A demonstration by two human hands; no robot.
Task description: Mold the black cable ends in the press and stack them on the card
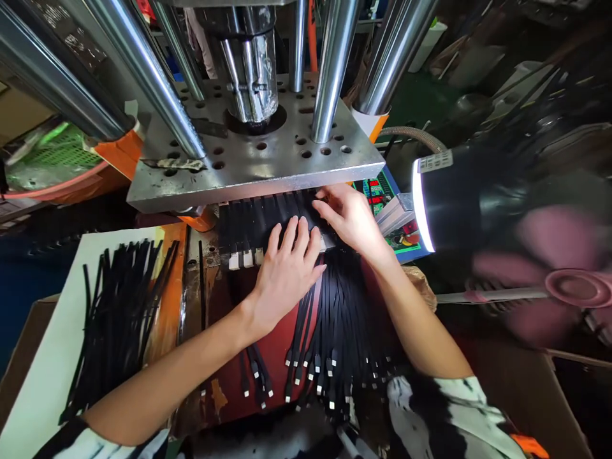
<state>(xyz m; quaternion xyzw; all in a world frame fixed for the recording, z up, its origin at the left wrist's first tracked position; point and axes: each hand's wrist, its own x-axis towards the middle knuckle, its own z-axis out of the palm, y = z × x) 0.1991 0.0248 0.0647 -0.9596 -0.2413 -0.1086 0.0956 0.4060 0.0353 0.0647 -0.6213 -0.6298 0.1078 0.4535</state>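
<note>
My left hand point(289, 274) lies palm down, its fingers stretched over the near edge of a black slotted fixture point(246, 223) under the press plate. Small pale plug ends point(246, 258) stick out along the fixture's front. At the fixture's right end, my right hand point(351, 217) has its fingers curled, with thumb and forefinger tips close together. Whatever is between them is too small or hidden to tell. Black cables point(329, 306) with metal-tipped plugs hang from the fixture toward me, over a red-brown surface point(229, 280).
A thick drilled metal plate point(268, 172) on steel columns point(329, 70) sits just above my hands. More black cables point(119, 299) lie on a white board point(43, 357) at left. To the right are a lit lamp point(423, 204), a control panel point(406, 245) and a pink fan point(568, 274).
</note>
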